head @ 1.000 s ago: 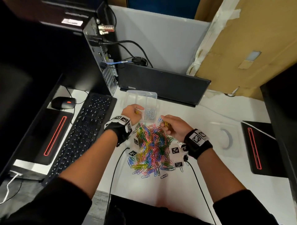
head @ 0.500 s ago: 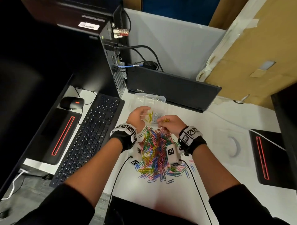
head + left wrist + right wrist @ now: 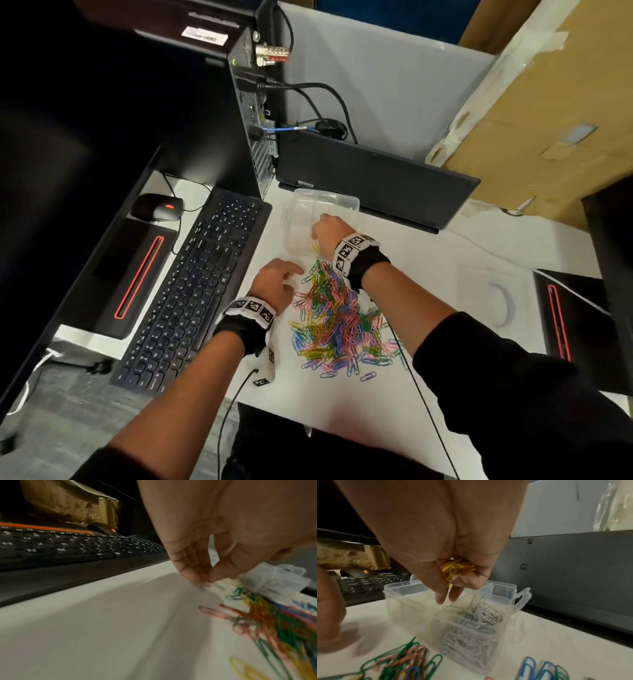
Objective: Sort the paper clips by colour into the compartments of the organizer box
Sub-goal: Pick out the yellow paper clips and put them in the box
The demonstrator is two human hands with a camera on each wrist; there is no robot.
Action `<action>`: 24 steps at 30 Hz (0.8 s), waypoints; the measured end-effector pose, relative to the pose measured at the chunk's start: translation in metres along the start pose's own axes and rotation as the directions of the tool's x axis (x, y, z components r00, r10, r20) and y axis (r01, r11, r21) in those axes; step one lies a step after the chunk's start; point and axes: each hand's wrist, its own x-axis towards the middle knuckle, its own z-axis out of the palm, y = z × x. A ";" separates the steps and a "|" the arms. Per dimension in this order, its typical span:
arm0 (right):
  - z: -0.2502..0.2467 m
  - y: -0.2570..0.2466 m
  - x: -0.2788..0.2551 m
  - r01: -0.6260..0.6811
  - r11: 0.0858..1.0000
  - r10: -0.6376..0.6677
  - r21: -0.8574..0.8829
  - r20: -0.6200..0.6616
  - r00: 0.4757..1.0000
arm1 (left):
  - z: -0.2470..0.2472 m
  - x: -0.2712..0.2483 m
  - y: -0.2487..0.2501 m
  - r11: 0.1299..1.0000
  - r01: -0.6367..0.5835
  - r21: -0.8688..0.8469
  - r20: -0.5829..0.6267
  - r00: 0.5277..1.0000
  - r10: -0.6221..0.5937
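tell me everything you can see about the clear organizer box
The organizer box is translucent plastic, open-topped, split by dividers, with a latch tab on one side. It stands upright on the white desk, between the laptop and the clip pile. One compartment holds white paper clips. The right hand holds yellow clips above it.

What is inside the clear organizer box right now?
The organizer box holds white paper clips in its near compartment. The right hand, gripping yellow paper clips, covers part of the compartments behind, so their contents cannot be fully seen.
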 end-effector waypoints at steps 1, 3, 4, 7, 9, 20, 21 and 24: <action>0.002 -0.002 0.000 0.014 0.999 -0.014 -0.037 0.004 1.000 | 0.003 -0.002 0.000 1.000 -0.015 0.018 0.000 1.000 0.015; 0.005 -0.004 0.002 0.047 0.994 -0.046 -0.094 0.017 0.999 | 0.009 -0.004 -0.001 0.998 -0.047 0.033 -0.001 0.999 0.047; 0.006 -0.005 0.002 0.050 0.995 -0.048 -0.091 0.024 0.999 | 0.012 -0.005 0.000 0.997 -0.064 0.040 -0.004 0.998 0.064; 0.006 -0.003 0.001 0.042 0.998 -0.041 -0.046 0.029 0.999 | 0.019 -0.005 0.009 0.993 -0.101 0.058 -0.030 0.994 0.103; 0.005 0.000 -0.003 0.046 0.999 -0.046 0.015 0.007 0.999 | 0.021 -0.003 0.017 0.998 -0.039 0.053 -0.052 0.998 0.041; 0.027 0.037 -0.089 0.001 0.922 0.064 0.388 -0.153 0.986 | 0.032 0.013 0.041 0.970 0.243 -0.017 -0.080 0.967 -0.243; 0.034 0.039 -0.096 -0.012 0.924 0.058 0.381 -0.109 0.992 | 0.033 0.013 0.042 0.971 0.239 -0.018 -0.077 0.968 -0.239; 0.052 0.039 -0.107 -0.018 0.941 0.035 0.337 -0.043 0.998 | 0.034 0.011 0.045 0.975 0.222 -0.011 -0.054 0.974 -0.222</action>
